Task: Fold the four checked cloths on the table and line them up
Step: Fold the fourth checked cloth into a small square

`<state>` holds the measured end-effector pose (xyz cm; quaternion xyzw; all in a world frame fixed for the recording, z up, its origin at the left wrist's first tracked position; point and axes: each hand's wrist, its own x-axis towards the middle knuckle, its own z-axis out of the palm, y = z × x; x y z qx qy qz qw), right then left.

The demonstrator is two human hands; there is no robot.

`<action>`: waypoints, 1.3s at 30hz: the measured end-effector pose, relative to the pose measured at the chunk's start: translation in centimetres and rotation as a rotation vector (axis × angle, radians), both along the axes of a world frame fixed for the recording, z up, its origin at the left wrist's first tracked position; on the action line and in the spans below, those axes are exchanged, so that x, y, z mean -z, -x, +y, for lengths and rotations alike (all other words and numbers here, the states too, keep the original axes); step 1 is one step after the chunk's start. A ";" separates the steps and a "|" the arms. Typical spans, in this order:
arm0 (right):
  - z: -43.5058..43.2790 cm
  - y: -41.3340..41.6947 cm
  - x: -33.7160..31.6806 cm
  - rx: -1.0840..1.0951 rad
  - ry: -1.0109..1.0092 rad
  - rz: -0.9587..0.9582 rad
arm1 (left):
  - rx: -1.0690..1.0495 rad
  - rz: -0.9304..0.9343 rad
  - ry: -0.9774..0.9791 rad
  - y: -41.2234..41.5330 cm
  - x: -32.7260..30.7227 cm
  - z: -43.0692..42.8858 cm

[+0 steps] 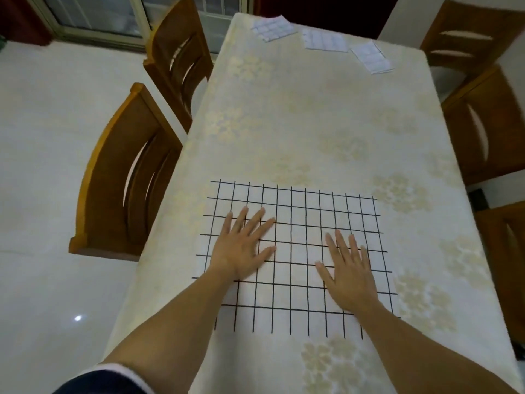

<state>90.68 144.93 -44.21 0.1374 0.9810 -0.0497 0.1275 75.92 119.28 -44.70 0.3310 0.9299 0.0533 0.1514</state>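
On the table (pixel 284 123), toward its near end, the unfolded checked cloth (pixel 301 237) lies flat, its wider side running 9 to 3. The left hand (pixel 241 248) rests flat on its 9 o'clock part with fingers spread, and the right hand (pixel 348 271) lies likewise at 4. Three folded cloths (pixel 325 41) sit in a row at the table's 12 to 1.

both hands (pixel 295 260) flat on checked cloth (pixel 295 211), three folded cloths (pixel 324 41) beyond
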 end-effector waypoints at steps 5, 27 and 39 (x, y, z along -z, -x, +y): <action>-0.5 4.5 -1.8 0.003 0.015 0.150 | -0.040 0.109 -0.187 1.3 -1.1 1.8; 4.0 9.2 -1.2 -0.001 -0.027 -0.161 | -0.259 0.041 -0.037 4.9 0.3 0.0; -3.1 -3.2 0.6 -0.022 0.021 0.043 | -0.112 0.012 -0.040 -5.1 0.3 0.9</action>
